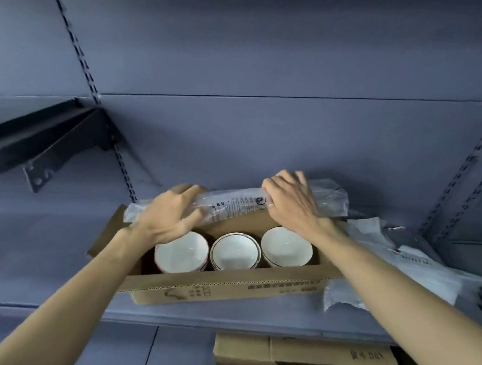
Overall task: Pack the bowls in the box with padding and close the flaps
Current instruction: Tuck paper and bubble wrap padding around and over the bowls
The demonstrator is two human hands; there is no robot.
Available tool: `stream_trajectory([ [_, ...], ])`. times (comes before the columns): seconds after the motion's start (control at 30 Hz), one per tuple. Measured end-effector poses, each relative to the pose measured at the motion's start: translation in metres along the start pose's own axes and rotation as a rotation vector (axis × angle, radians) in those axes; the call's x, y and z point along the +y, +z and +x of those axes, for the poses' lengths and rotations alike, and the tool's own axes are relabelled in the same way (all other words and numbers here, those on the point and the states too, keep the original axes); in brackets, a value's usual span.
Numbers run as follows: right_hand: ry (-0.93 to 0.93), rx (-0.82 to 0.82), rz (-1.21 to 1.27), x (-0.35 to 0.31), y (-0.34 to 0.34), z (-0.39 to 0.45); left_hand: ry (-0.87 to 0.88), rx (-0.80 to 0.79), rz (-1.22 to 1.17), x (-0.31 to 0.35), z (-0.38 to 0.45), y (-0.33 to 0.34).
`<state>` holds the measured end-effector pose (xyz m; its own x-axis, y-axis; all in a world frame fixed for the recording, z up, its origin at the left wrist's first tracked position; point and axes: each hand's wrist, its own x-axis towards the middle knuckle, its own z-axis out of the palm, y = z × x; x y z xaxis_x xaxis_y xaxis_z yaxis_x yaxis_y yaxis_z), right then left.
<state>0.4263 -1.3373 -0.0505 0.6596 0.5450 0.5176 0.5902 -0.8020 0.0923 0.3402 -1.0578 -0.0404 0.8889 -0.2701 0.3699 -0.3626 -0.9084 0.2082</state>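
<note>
I have both hands on the long strip of plastic padding [235,205] that lies along the far edge of the box [226,289] — my left hand [166,214] curled round its left part, my right hand [291,204] draped over its right part with fingers bent onto it. The box sits on the shelf [72,289], flaps open, with three stacks of bowls [233,252] side by side inside, white rims up. To do this well, I reckon I should bring the strip down level, both ends together, so it settles flat across all three rims rather than wedging behind them — and press gently, since the bowls look breakable. More loose plastic wrap [406,268] lies just right of the box, useful for gaps before I fold the flaps.
</note>
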Motion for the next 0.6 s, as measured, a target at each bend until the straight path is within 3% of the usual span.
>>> stream_trajectory([
  [0.2, -0.162, -0.091, -0.064, -0.001, 0.026, -0.008, 0.107, -0.011, 0.169, -0.034, -0.027, 0.029],
  [0.37, -0.374, 0.08, 0.016, 0.014, 0.041, -0.031, 0.193, 0.186, 0.179, -0.039, -0.029, 0.037],
  [0.5, -0.399, 0.014, 0.003, 0.019, 0.043, -0.041, 0.35, 0.094, 0.207, -0.042, -0.031, 0.04],
  [0.6, -0.317, -0.074, -0.076, 0.013, 0.04, -0.038, 0.316, 0.008, 0.245, -0.044, -0.033, 0.048],
])
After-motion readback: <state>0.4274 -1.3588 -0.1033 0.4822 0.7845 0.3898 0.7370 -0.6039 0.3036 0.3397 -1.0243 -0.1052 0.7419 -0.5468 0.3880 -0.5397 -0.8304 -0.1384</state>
